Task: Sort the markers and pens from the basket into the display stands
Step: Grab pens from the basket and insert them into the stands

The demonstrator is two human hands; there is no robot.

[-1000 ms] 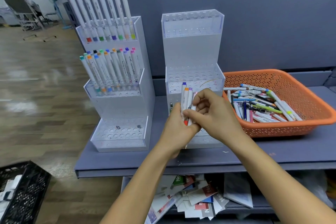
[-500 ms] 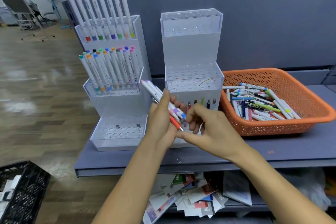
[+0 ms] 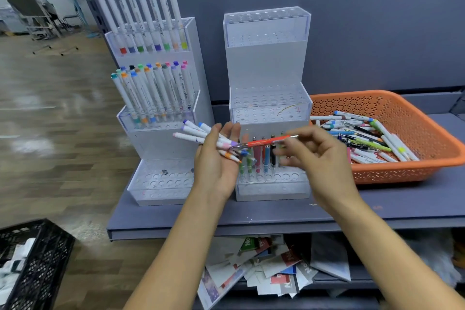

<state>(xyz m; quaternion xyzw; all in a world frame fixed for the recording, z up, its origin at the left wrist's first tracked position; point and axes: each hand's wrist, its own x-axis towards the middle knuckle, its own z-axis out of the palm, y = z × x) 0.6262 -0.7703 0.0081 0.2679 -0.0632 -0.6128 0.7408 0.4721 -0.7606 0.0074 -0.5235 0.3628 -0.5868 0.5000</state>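
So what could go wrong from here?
The left hand holds several markers fanned out, and the right hand pinches an orange pen whose end lies among them; drawing it away might drag a marker loose. The pen is also close to the standing pens and could knock them.

Bare hands: left hand (image 3: 217, 161), right hand (image 3: 317, 158); forearms (image 3: 392, 251) bare to lower frame edge

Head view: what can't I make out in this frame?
- Markers in the left hand: middles hidden behind the hand, count unclear.
- Pens in the right stand, bottom tier: partly behind the right hand and the orange pen it pinches.
- Basket, black crate: cut off by frame edges.
- Barrel print: too small.
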